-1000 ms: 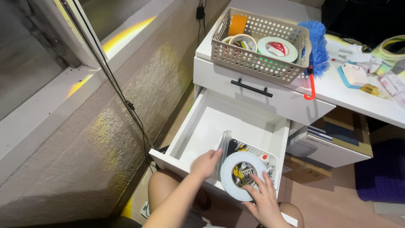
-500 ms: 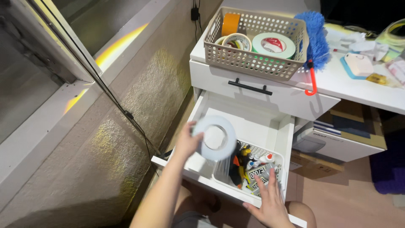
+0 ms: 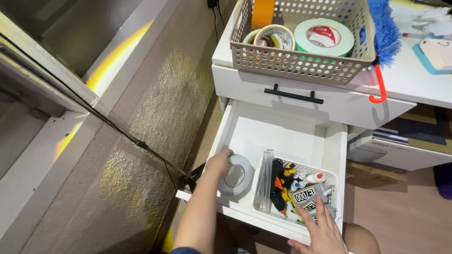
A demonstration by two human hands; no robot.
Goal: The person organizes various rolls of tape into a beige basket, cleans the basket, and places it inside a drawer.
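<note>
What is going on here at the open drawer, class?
A person is bent over an open white drawer. The left hand holds a grey roll of tape down in the bare left part of the drawer. The right hand rests on the small white tray of markers and tools beside it. A perforated basket with more tape rolls stands on the cabinet top above.

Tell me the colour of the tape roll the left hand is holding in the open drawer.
Grey, a round roll of tape gripped by the left hand; the head view shows it.
</note>
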